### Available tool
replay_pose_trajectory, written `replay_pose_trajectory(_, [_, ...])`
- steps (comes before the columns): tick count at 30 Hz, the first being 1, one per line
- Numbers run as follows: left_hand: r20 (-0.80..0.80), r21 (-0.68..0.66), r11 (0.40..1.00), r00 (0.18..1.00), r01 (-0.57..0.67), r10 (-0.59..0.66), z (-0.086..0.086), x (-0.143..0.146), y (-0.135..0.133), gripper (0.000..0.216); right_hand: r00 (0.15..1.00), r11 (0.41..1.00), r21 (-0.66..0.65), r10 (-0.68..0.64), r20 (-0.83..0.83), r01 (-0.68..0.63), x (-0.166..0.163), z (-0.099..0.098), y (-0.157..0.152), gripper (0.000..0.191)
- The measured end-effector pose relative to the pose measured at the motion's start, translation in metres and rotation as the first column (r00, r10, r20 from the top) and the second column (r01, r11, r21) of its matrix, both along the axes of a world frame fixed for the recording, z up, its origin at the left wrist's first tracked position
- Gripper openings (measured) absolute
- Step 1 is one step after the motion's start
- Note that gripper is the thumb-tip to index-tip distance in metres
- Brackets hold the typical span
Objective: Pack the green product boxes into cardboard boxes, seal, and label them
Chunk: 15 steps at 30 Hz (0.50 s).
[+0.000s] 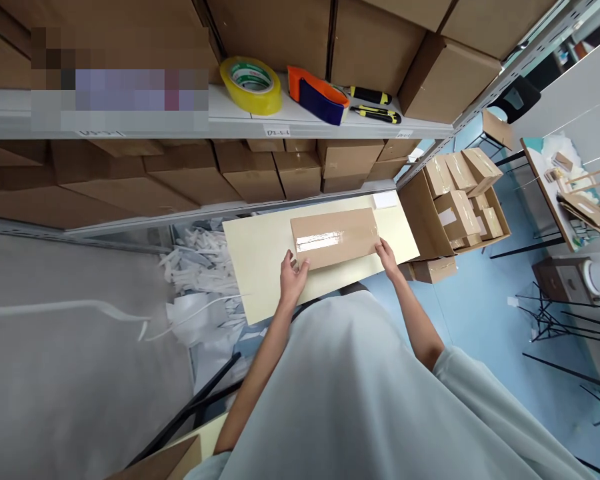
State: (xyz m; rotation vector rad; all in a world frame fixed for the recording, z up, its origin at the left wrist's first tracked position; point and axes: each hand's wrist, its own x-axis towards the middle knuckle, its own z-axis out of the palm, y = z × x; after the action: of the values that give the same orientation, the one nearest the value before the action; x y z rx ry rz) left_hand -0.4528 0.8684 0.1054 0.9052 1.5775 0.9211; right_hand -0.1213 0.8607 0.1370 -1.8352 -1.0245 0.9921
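Observation:
A flat brown cardboard box (345, 250) lies over a pale yellow board (255, 267), with shiny clear tape running along its top. My left hand (293, 279) grips the box at its lower left corner, thumb on the near edge. At the right end, my right hand (386, 257) holds the lower right corner, fingers partly hidden behind it. Whether the box rests on the board or is slightly raised, I cannot tell. A small white paper stack (385, 200) sits at the board's far right corner.
On the shelf (180, 127) ahead are a yellow tape roll (251, 87), an orange and blue tool (319, 95) and box cutters (377, 113). A large carton (420, 207) of taped boxes stands right. White paper scraps (205, 260) heap at left.

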Motion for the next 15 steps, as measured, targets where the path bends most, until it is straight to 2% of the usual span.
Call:
replay_pose_trajectory(5, [-0.066,0.018,0.998,0.996,-0.059,0.060,0.007,0.001,0.024,0.076,0.997,0.997,-0.054,-0.066,-0.037,0.064,0.003,0.010,0.024,0.087])
replay_pose_trajectory(10, [-0.080,0.043,0.997,0.994,-0.066,0.069,0.014,0.006,0.046,0.061,0.999,1.000,-0.019,0.022,-0.027,-0.023,0.002,0.018,0.036,0.081])
replay_pose_trajectory(15, [-0.199,0.073,0.997,0.979,-0.031,0.045,0.012,0.012,0.049,0.051,0.995,0.997,0.019,0.082,-0.048,-0.081,0.005,0.019,0.027,0.080])
